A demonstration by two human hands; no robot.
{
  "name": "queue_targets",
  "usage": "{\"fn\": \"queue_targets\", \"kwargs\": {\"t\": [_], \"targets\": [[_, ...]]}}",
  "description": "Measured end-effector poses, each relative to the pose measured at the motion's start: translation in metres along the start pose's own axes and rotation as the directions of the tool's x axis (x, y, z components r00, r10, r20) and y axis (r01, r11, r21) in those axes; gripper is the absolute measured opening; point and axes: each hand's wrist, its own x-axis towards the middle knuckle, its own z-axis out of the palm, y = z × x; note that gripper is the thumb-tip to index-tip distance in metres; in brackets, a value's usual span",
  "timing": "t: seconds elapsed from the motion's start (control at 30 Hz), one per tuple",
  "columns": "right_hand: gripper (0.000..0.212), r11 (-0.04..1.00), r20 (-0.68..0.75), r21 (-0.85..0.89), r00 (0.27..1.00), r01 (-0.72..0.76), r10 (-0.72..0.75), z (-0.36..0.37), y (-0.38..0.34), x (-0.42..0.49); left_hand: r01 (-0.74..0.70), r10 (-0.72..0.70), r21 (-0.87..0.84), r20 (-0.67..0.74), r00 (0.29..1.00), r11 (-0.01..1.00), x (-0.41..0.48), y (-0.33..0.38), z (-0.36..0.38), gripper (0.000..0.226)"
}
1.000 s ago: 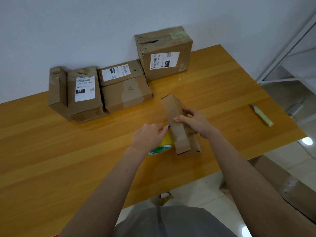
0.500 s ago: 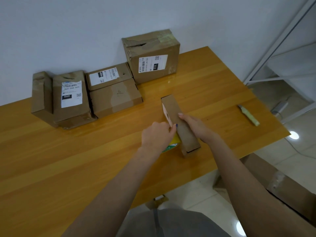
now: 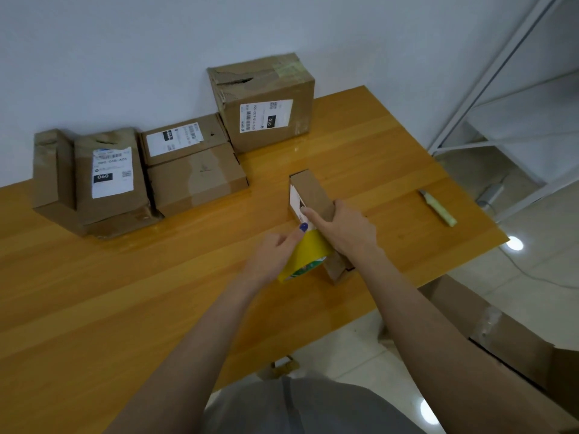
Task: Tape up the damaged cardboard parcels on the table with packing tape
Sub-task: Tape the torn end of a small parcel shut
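A glossy, honey-coloured wooden counter [image 3: 94, 292] stands against a plain pale wall [image 3: 125, 42]. To its right are a white metal shelf frame [image 3: 501, 73] and a shiny tiled floor [image 3: 360, 346], where an open cardboard carton [image 3: 501, 339] sits beside the counter's near corner.

Along the wall stands a row of battered brown parcels. The tall box [image 3: 266, 120] has a torn, creased top and a white label on its front. Just left of it, two flat parcels lie one behind the other: the rear one [image 3: 185, 139] is labelled, the front one [image 3: 200, 180] has a band of clear tape. Further left are a dented parcel [image 3: 109, 180] marked 060 and a narrow box [image 3: 50, 170] touching its side. A pale green utility knife [image 3: 438, 208] lies well apart near the right edge.

Near the front edge the slim parcel [image 3: 313, 195] stands on the counter, a long rectangular box with a white label on its left face. The right grip [image 3: 351, 233] is curled over its top, its forefinger laid on the label side, and hides the parcel's middle. The left grip [image 3: 272, 255] is closed around the yellow tape roll [image 3: 308, 256], held against the parcel's near left side, its thumb stretched up toward the label. Both forearms cross the counter's front edge.
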Motion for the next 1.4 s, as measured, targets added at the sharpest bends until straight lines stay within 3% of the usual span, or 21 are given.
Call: {"fn": "queue_targets", "kwargs": {"t": [0.13,0.27,0.37,0.47,0.53,0.73,0.9,1.0,1.03,1.2,1.3,1.4], "targets": [[0.073,1.000,0.021,-0.002,0.999,0.024,-0.024,-0.005,-0.003,0.001,-0.006,0.025,-0.157,0.116,0.993,0.988,-0.011,-0.007,-0.004,0.025],[0.057,0.996,-0.028,0.048,0.997,0.069,-0.067,-0.006,-0.002,0.003,-0.020,0.051,-0.122,0.253,0.966,0.992,-0.015,-0.005,-0.016,0.019],[0.047,0.965,0.005,0.252,0.997,0.074,-0.078,-0.003,-0.004,0.007,-0.117,0.134,-0.091,0.213,0.968,0.989,-0.018,-0.003,-0.029,0.021],[0.040,0.845,0.241,0.531,0.967,-0.058,-0.085,0.010,-0.006,0.008,-0.186,0.205,-0.120,0.168,0.964,0.975,-0.017,-0.003,-0.043,0.037],[0.039,0.756,0.350,0.630,0.934,-0.174,-0.076,0.022,-0.006,0.008,-0.181,0.198,-0.112,0.163,0.966,0.977,-0.017,0.000,-0.046,0.031],[0.041,0.721,0.387,0.644,0.922,-0.258,-0.016,0.032,0.002,0.008,-0.128,0.136,-0.085,0.095,0.986,0.988,-0.009,0.003,-0.029,0.035],[0.027,0.596,0.322,0.768,0.946,-0.236,-0.041,0.041,0.011,-0.005,-0.131,0.130,0.000,0.072,0.989,0.991,-0.007,0.001,-0.016,0.047],[0.027,0.636,0.248,0.756,0.967,-0.158,-0.054,0.046,0.012,-0.009,-0.149,0.150,0.065,-0.004,0.989,0.987,-0.009,-0.001,-0.012,0.066],[0.023,0.665,0.235,0.734,0.970,-0.135,-0.063,0.046,0.013,-0.009,-0.149,0.152,0.083,-0.021,0.988,0.985,-0.009,0.000,-0.011,0.066],[0.044,0.804,0.198,0.592,0.976,-0.046,-0.090,0.056,0.019,0.001,-0.173,0.193,0.268,-0.048,0.980,0.948,-0.008,0.011,-0.016,0.060],[0.063,0.797,0.220,0.595,0.975,-0.104,-0.037,0.060,0.014,-0.001,-0.189,0.227,0.431,-0.038,0.973,0.882,-0.009,0.009,-0.026,0.070],[0.061,0.783,0.330,0.590,0.944,-0.200,-0.008,0.063,0.001,0.003,-0.166,0.221,0.411,-0.090,0.971,0.896,-0.010,-0.006,-0.028,0.079]]}}
